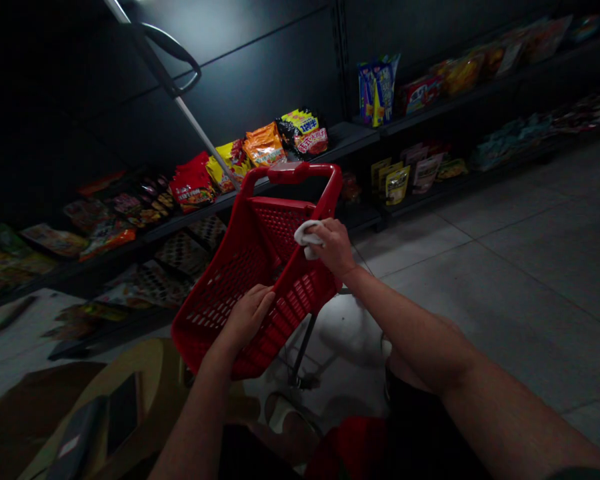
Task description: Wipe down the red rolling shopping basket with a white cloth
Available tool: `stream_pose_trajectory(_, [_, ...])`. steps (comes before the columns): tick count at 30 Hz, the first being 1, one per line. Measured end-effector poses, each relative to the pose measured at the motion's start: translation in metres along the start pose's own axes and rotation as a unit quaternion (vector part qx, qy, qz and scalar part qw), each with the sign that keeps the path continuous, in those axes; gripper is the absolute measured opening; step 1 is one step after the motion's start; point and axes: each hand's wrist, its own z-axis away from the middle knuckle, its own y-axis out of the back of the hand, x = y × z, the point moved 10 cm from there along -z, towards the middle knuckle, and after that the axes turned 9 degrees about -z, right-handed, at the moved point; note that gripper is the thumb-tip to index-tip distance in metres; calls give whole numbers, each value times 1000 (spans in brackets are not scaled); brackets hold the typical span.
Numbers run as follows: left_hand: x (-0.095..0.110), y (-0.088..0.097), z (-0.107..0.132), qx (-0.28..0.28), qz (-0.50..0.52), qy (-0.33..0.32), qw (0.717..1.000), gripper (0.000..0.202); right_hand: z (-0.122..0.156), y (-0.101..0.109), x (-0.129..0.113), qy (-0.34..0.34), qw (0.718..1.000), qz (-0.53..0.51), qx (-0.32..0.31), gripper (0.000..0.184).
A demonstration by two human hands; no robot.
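Fingers of the left hand hook the near rim of the red basket. The right hand clamps a white cloth on its far rim. Hard pressure may tip it.

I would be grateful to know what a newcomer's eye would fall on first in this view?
The bright red basket in the middle stands out against the dark aisle, tilted, with the left hand gripping its near rim. The right hand presses a white cloth against its right edge. Behind it, colourful snack packets line a dark shelf.
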Motion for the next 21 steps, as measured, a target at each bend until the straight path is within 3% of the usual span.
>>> stream_pose_trajectory(3, [0,1,0,3,-6,-2,1000,41,-14,31,24,-66,990,-31,118,23])
stream_pose_trajectory(6, [0,1,-1,-2,-9,-1,1000,42,-2,27,16,-81,981,-68,160,29])
stream_pose_trajectory(8, [-2,0,-2,-7,-12,1,1000,42,15,4,-4,-62,989,-78,113,35])
stream_pose_trajectory(11, [-5,0,-3,-3,-11,6,1000,41,39,-38,-32,-17,997,-71,-30,42])
stream_pose_trajectory(13, [-6,0,-2,0,-15,7,1000,41,46,-51,-42,26,991,-58,-115,38])
stream_pose_trajectory(15, [-7,1,0,2,-30,5,1000,42,37,-39,-40,47,991,-44,-118,29])
stream_pose_trajectory(19, [-8,5,3,-10,-40,22,999,45,6,16,-16,1,999,-21,49,34])
stream_pose_trajectory(21, [-8,6,-3,-23,-43,51,998,50,5,20,-10,-9,997,-12,78,44])
